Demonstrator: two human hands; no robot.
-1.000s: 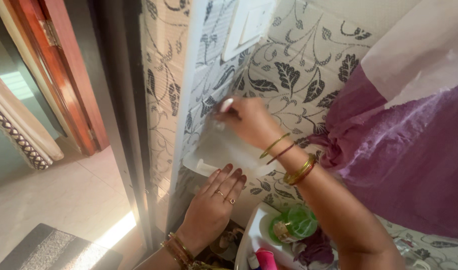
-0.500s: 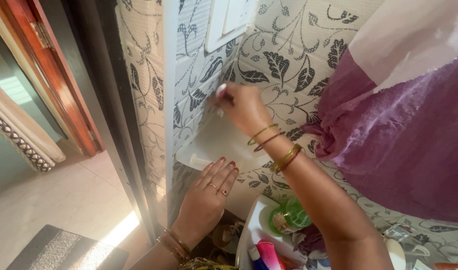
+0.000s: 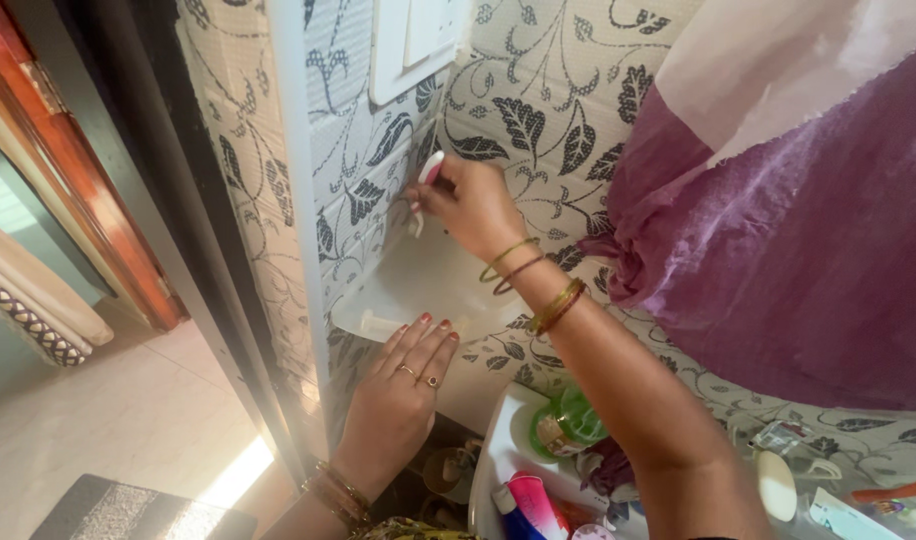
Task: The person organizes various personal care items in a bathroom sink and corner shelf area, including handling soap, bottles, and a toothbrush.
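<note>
The right hand [image 3: 473,205] pinches a small white scraper [image 3: 425,182] against the leaf-patterned wall sheet [image 3: 568,120], its tip poking up past the fingertips. The left hand [image 3: 403,385] lies flat, fingers together (rings showing), touching the peeled white backing [image 3: 418,290] below.

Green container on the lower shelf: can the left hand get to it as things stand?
Probably yes. The left hand rests flat on the wall, while the green container sits uncovered nearby, though the right forearm crosses close above it.

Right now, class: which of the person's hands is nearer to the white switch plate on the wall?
Right. The right hand is just below the switch plate, holding a small white tool against the wall; the left hand is much lower, under the white shelf.
</note>
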